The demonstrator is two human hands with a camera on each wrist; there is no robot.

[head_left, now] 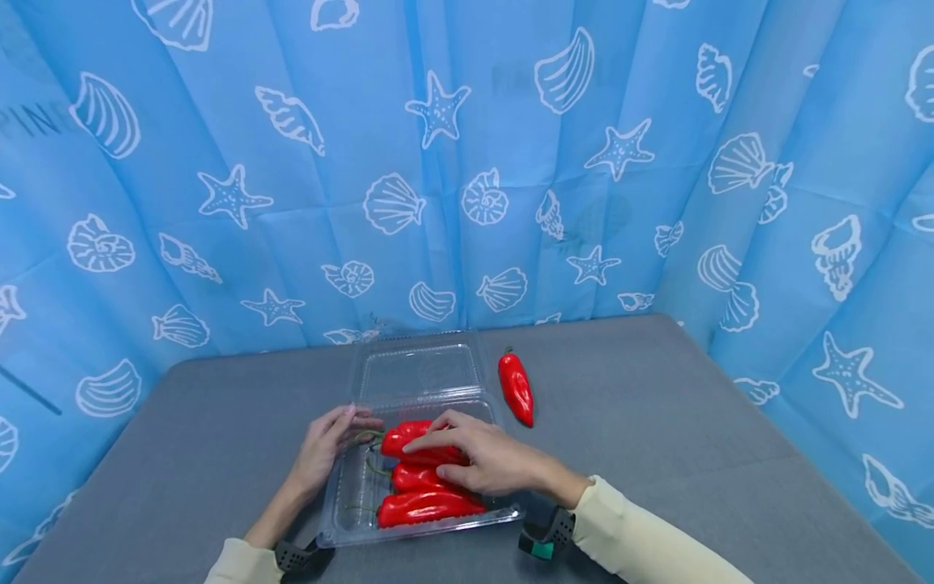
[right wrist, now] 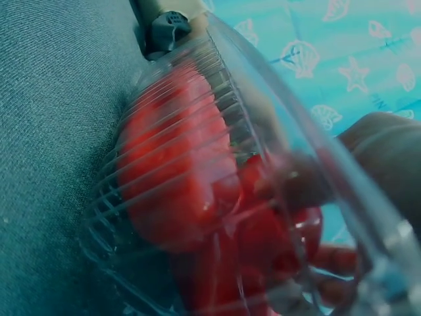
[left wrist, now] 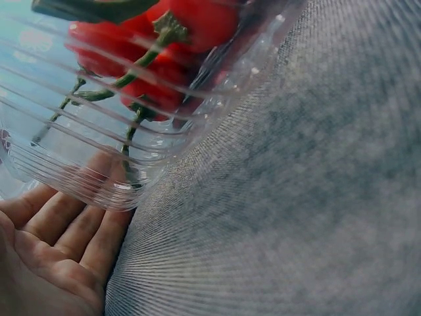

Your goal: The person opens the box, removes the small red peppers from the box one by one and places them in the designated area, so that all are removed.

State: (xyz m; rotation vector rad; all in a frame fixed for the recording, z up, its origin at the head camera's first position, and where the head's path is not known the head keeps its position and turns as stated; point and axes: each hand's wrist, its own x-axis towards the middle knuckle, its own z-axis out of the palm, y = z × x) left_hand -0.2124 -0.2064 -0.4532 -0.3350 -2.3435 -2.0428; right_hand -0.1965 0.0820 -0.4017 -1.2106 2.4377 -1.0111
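Note:
A clear plastic clamshell box (head_left: 350,495) lies on the table with its lid (head_left: 419,369) folded back. Inside, long red peppers with green stems lie side by side, including a front pepper (head_left: 430,508) and a middle pepper (head_left: 426,478). My right hand (head_left: 489,454) reaches over the box's right side and grips the rear pepper (head_left: 397,438), thumb and fingers on either side of it. Against the left wall of the box rests my left hand (head_left: 328,446); its fingers (left wrist: 79,230) extend along the ridged plastic, near the pepper stems (left wrist: 128,141).
One loose red pepper (head_left: 516,389) lies on the grey cloth-covered table (head_left: 620,422), right of the lid. Behind the table hangs a blue curtain (head_left: 452,243) with white shells and starfish. Dark bands (head_left: 547,531) circle both wrists.

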